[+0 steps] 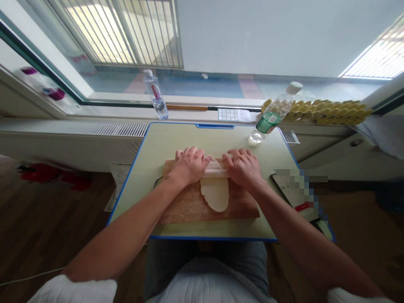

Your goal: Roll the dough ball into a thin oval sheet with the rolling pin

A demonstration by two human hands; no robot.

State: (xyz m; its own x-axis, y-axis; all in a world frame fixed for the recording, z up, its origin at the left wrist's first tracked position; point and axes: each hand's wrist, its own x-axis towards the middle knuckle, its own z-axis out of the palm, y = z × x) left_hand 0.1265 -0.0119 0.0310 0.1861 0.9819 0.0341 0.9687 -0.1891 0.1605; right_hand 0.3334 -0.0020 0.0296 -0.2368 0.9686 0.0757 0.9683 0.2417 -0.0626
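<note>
A pale rolling pin (216,173) lies crosswise over a flattened oval sheet of dough (217,195). My left hand (191,164) is closed over the pin's left part, and my right hand (243,166) covers its right part. Only the pin's middle shows between them; both ends are hidden under my hands. Beneath the dough is a wooden cutting board (183,208). Most of the dough stretches toward me from the pin, with a small part showing beyond it. Its left edge looks slightly ragged.
The blue-edged table (170,136) carries a green-labelled bottle (268,120) at the back right and a tablet-like device (288,191) at the right. Another clear bottle (156,97) stands by the window. Yellow stacked items (328,111) line the sill. A radiator (104,128) is behind.
</note>
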